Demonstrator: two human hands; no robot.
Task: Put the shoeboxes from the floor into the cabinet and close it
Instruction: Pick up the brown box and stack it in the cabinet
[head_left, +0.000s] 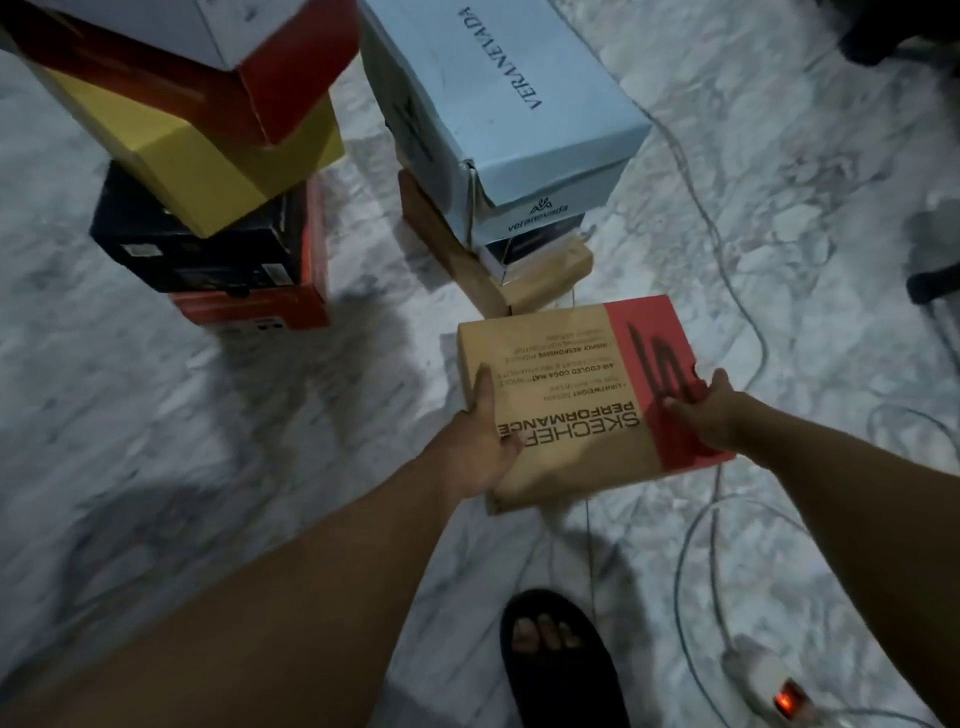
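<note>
Two hands hold one flat kraft-and-red cardboard shoebox over the marble-patterned floor. On its near-left edge the left hand closes its grip, thumb flat on the lid; on its red end the right hand pinches the edge. Just beyond the shoebox stands a stack topped by a pale-blue box; beyond-left, a yellow box sits in another stack.

Both forearms bare to the frame edge; no sleeves, watch or rings visible on left hand or right hand. One foot visible just left of the white power strip, in a black open-toe slide sandal, broad strap, toes exposed.
</note>
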